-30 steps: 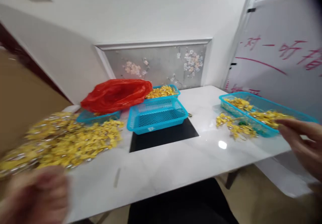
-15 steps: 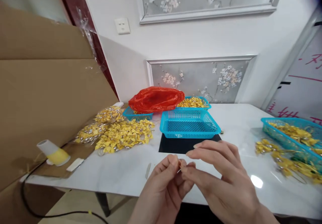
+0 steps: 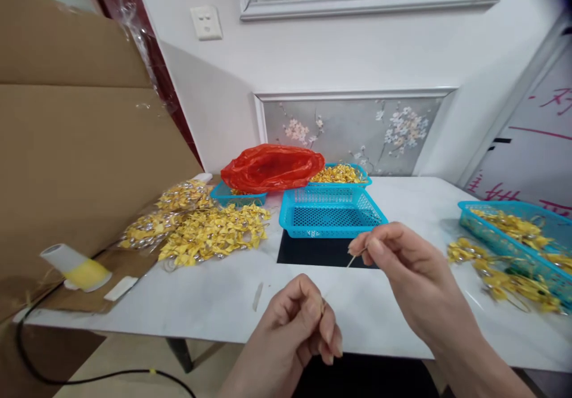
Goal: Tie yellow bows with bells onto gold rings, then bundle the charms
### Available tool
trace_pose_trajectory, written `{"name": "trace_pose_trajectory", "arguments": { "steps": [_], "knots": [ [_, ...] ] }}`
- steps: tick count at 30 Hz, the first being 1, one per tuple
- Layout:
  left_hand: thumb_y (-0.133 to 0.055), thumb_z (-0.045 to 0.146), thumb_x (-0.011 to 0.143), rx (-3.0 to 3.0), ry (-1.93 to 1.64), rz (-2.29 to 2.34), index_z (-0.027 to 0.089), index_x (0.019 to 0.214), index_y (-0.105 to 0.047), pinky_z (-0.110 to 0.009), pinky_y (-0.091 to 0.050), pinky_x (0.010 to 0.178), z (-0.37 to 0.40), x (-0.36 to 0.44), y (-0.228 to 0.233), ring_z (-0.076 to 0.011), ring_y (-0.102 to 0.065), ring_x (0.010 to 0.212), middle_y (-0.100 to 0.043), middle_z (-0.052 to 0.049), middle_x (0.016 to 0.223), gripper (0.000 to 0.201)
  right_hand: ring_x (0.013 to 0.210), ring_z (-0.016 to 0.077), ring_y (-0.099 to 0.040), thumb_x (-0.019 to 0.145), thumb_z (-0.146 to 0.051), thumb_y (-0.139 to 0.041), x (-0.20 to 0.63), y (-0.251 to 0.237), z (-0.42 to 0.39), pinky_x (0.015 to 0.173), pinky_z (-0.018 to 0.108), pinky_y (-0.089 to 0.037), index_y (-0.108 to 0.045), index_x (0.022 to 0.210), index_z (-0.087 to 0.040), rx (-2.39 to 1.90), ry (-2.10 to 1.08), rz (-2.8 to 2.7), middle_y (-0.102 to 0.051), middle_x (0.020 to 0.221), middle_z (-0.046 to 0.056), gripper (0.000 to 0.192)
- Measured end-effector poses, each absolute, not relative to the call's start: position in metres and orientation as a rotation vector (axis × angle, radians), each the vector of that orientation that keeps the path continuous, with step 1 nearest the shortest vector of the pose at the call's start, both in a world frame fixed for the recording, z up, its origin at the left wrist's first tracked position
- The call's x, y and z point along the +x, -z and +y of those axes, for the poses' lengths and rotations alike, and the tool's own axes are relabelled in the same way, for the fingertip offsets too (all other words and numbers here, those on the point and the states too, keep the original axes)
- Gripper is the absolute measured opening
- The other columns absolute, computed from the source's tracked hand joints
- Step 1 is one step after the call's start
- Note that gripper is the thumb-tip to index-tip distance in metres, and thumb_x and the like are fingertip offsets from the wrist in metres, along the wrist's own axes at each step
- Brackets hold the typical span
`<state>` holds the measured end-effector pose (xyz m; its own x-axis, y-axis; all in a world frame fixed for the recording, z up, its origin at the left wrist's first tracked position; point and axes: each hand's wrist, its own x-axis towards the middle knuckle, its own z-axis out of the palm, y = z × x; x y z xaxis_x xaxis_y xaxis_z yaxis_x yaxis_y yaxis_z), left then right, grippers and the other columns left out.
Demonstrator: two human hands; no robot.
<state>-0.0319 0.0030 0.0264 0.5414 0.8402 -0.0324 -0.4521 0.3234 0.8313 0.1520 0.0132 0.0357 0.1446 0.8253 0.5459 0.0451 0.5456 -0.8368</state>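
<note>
Thin straw-coloured pin pinched in the right hand above the bench

Tall brown cardboard sheets (image 3: 80, 148) stand along the left side. The white marble-look bench (image 3: 214, 302) runs across the view, with a black square panel (image 3: 304, 256) set into its middle. An empty turquoise plastic mesh basket (image 3: 330, 216) sits at the far edge of that panel. A second turquoise basket (image 3: 491, 207) at the far right holds small yellow folded pieces, and more of them lie loose just beside it (image 3: 496, 276). A crumpled red plastic bag (image 3: 272, 168) lies over a third basket at the back. A broad heap of yellow folded pieces (image 3: 214, 234) spreads over the left of the bench, near a white-and-yellow spool (image 3: 75, 267).

The right hand (image 3: 411, 267) hovers over the panel's near edge, its grip closed on the pin (image 3: 351, 260) between thumb and forefinger, tip pointing down and left. The left hand (image 3: 295, 326) is lower and nearer the body, well apart from the right, clenched with fingertips pressed together. Something tiny shows there, but what it is cannot be told.

The work looks like a fine two-handed fitting step, with the hands drawn apart. Bringing the pin to the left fingertips would call for a steady pinch and careful aim.
</note>
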Motion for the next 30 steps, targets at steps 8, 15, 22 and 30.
{"name": "trace_pose_trajectory", "arguments": {
  "steps": [8,15,22,30],
  "knots": [
    [-0.061,0.022,0.091,0.838,-0.886,0.589,0.016,0.068,-0.054,-0.016,-0.041,0.051,0.002,-0.042,-0.028,-0.0086,-0.055,0.055,-0.059,0.001,0.06,0.024,0.074,0.0179,-0.065,0.085,-0.028,-0.069,0.178,-0.047,0.028,0.045,0.021,-0.043,-0.064,0.083,-0.02,-0.784,-0.527,-1.017,-0.07,0.081,0.005,0.009],
    [-0.065,0.022,0.088,0.797,-0.911,0.601,0.016,0.068,-0.055,-0.015,-0.041,0.05,0.008,-0.056,-0.026,-0.0082,-0.055,0.055,-0.058,0.001,0.061,0.022,0.076,0.0228,-0.072,0.072,-0.025,-0.08,0.221,-0.054,0.035,0.036,0.014,-0.036,-0.058,0.08,-0.018,-0.723,-0.488,-0.743,-0.066,0.073,0.003,0.024],
    [-0.068,0.022,0.085,0.795,-0.908,0.665,0.016,0.067,-0.053,-0.015,-0.039,0.049,0.009,-0.06,-0.027,-0.008,-0.053,0.054,-0.057,0.002,0.06,0.024,0.087,0.0227,-0.072,0.073,-0.012,-0.074,0.252,-0.057,0.034,0.035,0.007,-0.032,-0.058,0.077,-0.018,-0.685,-0.443,-0.585,-0.06,0.069,0.002,0.017],
    [-0.069,0.023,0.085,0.836,-0.934,0.706,0.017,0.067,-0.053,-0.016,-0.038,0.05,0.009,-0.065,-0.028,-0.0087,-0.052,0.055,-0.057,0.002,0.061,0.025,0.084,0.0181,-0.071,0.079,-0.005,-0.066,0.264,-0.055,0.031,0.037,0.006,-0.034,-0.06,0.076,-0.021,-0.671,-0.347,-0.547,-0.058,0.069,0.002,0.017]
  ]
}}
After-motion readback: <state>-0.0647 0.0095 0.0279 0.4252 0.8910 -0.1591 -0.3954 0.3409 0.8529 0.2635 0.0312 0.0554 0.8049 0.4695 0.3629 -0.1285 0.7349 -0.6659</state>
